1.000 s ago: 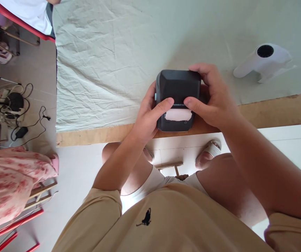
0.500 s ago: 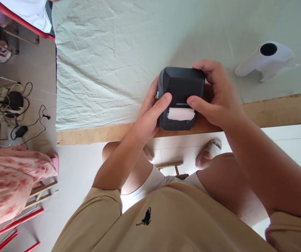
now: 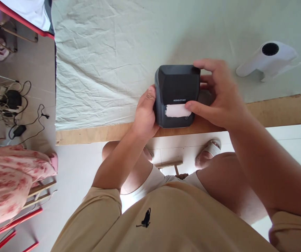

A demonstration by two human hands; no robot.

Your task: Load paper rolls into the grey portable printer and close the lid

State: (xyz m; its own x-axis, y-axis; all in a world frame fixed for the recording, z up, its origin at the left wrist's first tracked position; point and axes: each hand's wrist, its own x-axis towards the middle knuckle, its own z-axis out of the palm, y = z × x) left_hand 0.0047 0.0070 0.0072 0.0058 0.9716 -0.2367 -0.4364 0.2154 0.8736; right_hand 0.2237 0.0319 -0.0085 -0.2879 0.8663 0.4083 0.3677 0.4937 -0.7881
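Note:
A dark grey label printer [image 3: 179, 82] marked NIIMBOT is held at the table's near edge. White label paper [image 3: 176, 111] with a torn edge sticks out of its front slot. Against the printer's left side rests my left hand [image 3: 147, 112], its thumb along the casing and its other fingers hidden. My right hand [image 3: 220, 94] grips from the right: the thumb lies on the paper's right end and the forefinger reaches the upper right corner. Both hands are closed about the printer.
On the grey-green cloth [image 3: 100, 63] to the right lies a white paper roll [image 3: 269, 57], partly unrolled. The table's wooden edge [image 3: 95, 134] runs in front of me. Floor-level cables [image 3: 14, 101] and a pink flowered cloth [image 3: 11, 175] are at the left.
The printer has turned slightly and shifted a little left. My left thumb has moved off its top to its left side. My right thumb has slid down onto the paper.

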